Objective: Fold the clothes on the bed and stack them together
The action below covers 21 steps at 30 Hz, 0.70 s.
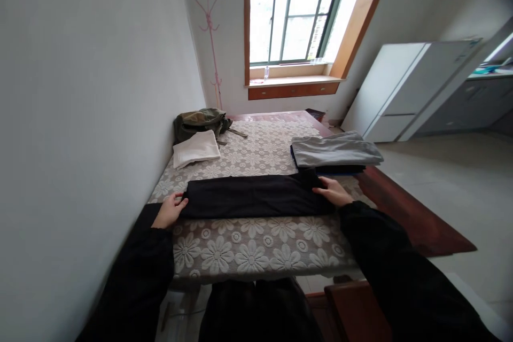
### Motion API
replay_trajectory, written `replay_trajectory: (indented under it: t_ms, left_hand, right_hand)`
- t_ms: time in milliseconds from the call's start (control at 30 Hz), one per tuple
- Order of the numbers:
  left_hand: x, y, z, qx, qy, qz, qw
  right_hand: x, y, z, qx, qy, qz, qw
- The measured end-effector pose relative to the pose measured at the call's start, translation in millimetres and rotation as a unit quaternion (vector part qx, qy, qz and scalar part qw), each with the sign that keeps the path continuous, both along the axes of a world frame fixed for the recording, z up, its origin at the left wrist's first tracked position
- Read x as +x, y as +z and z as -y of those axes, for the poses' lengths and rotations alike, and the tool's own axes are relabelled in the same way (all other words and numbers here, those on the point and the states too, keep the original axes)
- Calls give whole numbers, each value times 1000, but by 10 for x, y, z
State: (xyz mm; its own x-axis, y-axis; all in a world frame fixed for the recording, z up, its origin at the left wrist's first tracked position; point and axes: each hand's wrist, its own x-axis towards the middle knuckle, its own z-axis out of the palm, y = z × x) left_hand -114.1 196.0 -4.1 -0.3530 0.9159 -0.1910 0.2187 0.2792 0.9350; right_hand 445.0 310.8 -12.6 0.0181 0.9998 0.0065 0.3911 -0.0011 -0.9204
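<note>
A folded black garment (pixel 252 196) lies as a long flat strip across the lace-covered table (pixel 252 262). I cannot tell what kind of garment it is. At its left end, the thumb and fingers of my left hand (pixel 170 210) pinch the edge. The other end is gripped by my right hand (pixel 333 191), where a small flap (pixel 308 177) of the cloth is folded over near the far corner. Part of the fingers of both hands is hidden by the cloth.
Beyond the right hand stands a stack of folded clothes (pixel 334 150), grey on top and dark below. At the far left are a folded white cloth (pixel 197 149) and an olive backpack (pixel 200 122). A wall (pixel 92 91) runs close along the left; a wooden chair (pixel 355 307) is below right.
</note>
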Motion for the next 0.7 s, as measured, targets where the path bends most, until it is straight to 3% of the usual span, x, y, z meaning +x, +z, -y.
replay_trajectory:
  t_ms: [100,200,333,500,600,700]
  left_hand:
    - [-84,-19,-22,-10,-27,-25,999]
    - [-153,61,-101,-14,-51,-54,997]
    - [-131,137,-414,13,-54,-92,994]
    - [-10,141,-741,66,-29,-139,988]
    - [48,183,-696,105,-4,-166,980]
    - [83,271,-481,150,22,-193,969]
  right_hand:
    - [49,-146,-78,18,-16,16,1000]
    - [99,-154,-132,48,-37,47,997]
    - [49,-113,-198,90,-53,113,988]
    - [-48,-66,-220,115,-61,108,986]
    - [0,-13,-145,144,-70,98,982]
    - [84,51,31,177,-75,74,979]
